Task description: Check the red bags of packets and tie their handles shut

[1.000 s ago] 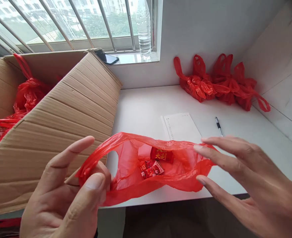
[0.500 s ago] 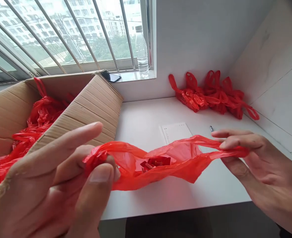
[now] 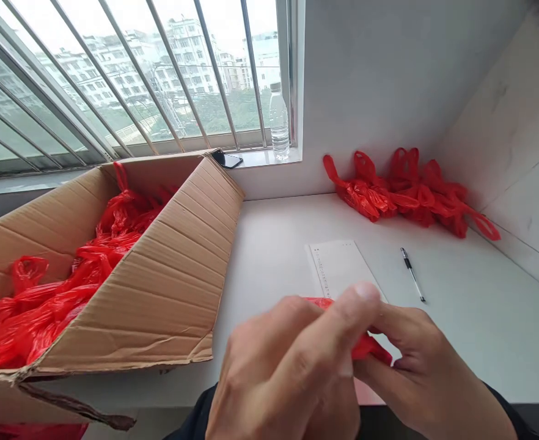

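My left hand (image 3: 292, 366) and my right hand (image 3: 416, 360) are together over the table's front edge, both closed on a red plastic bag (image 3: 371, 348). Only small pieces of the bag show between and behind my fingers, and its contents are hidden. The left hand's back faces me and covers most of the bag. My right thumb and index finger pinch the bag's right end. Just beyond the hands lies a notepad (image 3: 343, 263) with printed marks, and a black and clear pen (image 3: 413, 274) rests to its right.
On the left stands an open cardboard box (image 3: 159, 293) holding several red bags (image 3: 90, 263). More tied red bags (image 3: 402, 189) lie along the back wall. A water bottle (image 3: 279, 122) and a phone (image 3: 230, 161) are on the sill by the barred window.
My hands have come together from far apart, and the stretched bag is now bunched between them. The view has shifted, showing more of the box and the whole pen.
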### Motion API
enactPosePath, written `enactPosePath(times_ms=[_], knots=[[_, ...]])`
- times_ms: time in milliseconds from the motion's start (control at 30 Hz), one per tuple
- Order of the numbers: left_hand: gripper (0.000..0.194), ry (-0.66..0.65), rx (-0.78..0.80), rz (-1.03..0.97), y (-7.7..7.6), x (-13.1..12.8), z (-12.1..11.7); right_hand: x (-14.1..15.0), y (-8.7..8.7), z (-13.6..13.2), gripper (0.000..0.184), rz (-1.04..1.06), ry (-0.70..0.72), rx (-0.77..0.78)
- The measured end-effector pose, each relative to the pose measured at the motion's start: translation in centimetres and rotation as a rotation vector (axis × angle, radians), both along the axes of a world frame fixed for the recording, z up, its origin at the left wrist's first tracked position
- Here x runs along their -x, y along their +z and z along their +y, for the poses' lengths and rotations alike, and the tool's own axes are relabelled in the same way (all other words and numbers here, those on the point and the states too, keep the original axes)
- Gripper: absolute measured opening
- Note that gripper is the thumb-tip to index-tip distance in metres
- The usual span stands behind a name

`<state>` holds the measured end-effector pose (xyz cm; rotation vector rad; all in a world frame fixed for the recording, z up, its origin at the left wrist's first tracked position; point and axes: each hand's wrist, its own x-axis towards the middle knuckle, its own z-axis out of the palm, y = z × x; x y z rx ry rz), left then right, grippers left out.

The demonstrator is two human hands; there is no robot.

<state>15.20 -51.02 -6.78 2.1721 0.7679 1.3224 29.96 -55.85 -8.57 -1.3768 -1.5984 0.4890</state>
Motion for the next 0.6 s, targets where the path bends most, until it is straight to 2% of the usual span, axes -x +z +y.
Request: enactPosePath(times_ms=[67,133,200,233,267,367,467,533,600], knots=[[0.055,-0.052,0.022,0.089,-0.6,1.1,1.4,-0.4,0.2,0.1,0.017,0.106,0.026,-0.037],[0.055,-0.208,0.103,0.130,-1.3,1.9,2.5,-0.9,0.2,0.1,0.020,0.157,0.031,-0.064],[0.034,-0.397,0.217,0.131,-2.2,2.1,3.3,-1.2,0.2,0.0,0.022,0.152,0.012,-0.047],[0.023,-0.449,0.286,0.121,-2.6,2.0,3.7,-1.3,0.3,-0.1,0.021,0.143,-0.018,-0.016],[0.020,-0.452,0.363,0.093,-2.9,1.9,4.1,-1.4,0.4,-0.3,0.020,0.135,-0.064,0.022],[0.034,-0.334,0.670,-0.067,-3.4,1.6,5.5,-2.1,1.1,-1.1,0.020,0.177,-0.285,0.149],[0.045,-0.301,0.952,-0.240,-3.2,1.7,6.2,-2.8,2.0,-1.6,0.017,0.355,-0.415,0.212],[0.043,-0.258,0.989,-0.204,-3.1,1.9,5.4,-2.9,2.6,-1.5,0.012,0.471,-0.390,0.210],[0.025,-0.192,0.907,-0.086,-3.3,2.2,3.5,-2.4,2.9,-1.0,0.013,0.494,-0.289,0.176]])
